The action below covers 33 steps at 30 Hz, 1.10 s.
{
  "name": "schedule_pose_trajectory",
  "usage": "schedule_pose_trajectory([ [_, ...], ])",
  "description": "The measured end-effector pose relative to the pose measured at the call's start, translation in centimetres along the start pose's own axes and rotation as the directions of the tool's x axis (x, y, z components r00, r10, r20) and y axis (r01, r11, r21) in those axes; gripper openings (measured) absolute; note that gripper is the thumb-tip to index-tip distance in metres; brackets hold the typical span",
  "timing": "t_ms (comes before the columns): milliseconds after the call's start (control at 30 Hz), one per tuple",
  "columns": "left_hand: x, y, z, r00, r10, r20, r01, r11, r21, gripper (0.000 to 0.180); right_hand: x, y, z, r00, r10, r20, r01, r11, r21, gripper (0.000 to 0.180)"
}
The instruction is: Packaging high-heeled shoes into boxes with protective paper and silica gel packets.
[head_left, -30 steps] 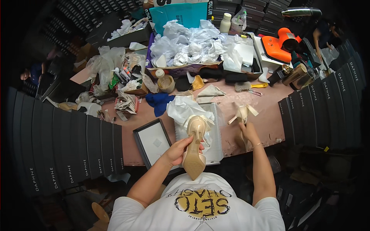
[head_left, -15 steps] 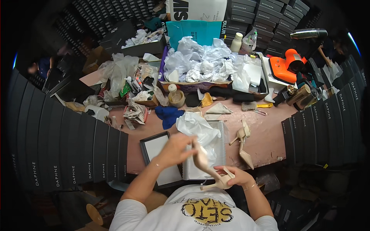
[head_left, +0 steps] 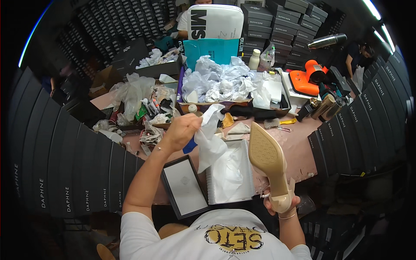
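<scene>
My left hand [head_left: 184, 128] is raised over the table [head_left: 299, 143], fingers pinched together on the top corner of a sheet of white tissue paper [head_left: 209, 145], which hangs down crumpled from my grip. Just below that hand and the dangling sheet sits an open white shoe box [head_left: 229, 177] lined with more tissue, and to the left of it, close to my forearm, lies the box lid [head_left: 184, 186] with its dark rim, inside facing up. My right hand [head_left: 281, 203] is low, near my chest, closed around the heel end of a beige high-heeled shoe [head_left: 268, 167]; the shoe stands tilted up from my grip with its sole turned toward me and its pointed toe aiming away, just right of the box. Beyond my left hand is a cardboard tray [head_left: 216, 105] heaped with crumpled tissue and plastic wrap. Farther out past my right hand, well apart, an orange handheld tool [head_left: 308, 79] rests near the table's far corner. Stacks of dark shoe boxes [head_left: 65, 173] flank both hands.
</scene>
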<state>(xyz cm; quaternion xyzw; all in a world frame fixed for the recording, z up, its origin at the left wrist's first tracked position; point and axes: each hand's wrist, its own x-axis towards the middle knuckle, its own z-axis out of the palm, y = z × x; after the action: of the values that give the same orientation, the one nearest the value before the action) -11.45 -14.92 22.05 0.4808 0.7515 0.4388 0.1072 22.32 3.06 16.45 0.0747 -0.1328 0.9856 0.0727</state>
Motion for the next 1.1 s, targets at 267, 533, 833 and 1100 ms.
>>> schedule_pose_trajectory([
  [267,-4.5,5.0,3.2,0.904,0.387,-0.180,-0.279,0.854,0.439,0.014,3.8,1.4,2.2,0.925,0.351,-0.144,-0.375,0.905,-0.202,0.085],
  [533,-7.5,-1.1,5.6,0.972,0.222,-0.075,-0.180,0.912,0.369,0.034,1.4,2.4,-4.0,0.897,0.314,-0.312,-0.407,0.862,-0.303,0.067],
  [833,-10.7,7.7,7.9,0.911,0.413,-0.022,-0.408,0.907,0.107,0.045,4.8,9.0,-0.3,0.872,-0.126,-0.473,-0.055,0.935,-0.351,0.056],
  [1100,-14.4,8.1,15.6,0.871,0.477,0.118,-0.460,0.876,-0.145,0.045,6.6,7.9,-5.0,0.940,-0.224,-0.256,-0.161,0.369,-0.915,0.042],
])
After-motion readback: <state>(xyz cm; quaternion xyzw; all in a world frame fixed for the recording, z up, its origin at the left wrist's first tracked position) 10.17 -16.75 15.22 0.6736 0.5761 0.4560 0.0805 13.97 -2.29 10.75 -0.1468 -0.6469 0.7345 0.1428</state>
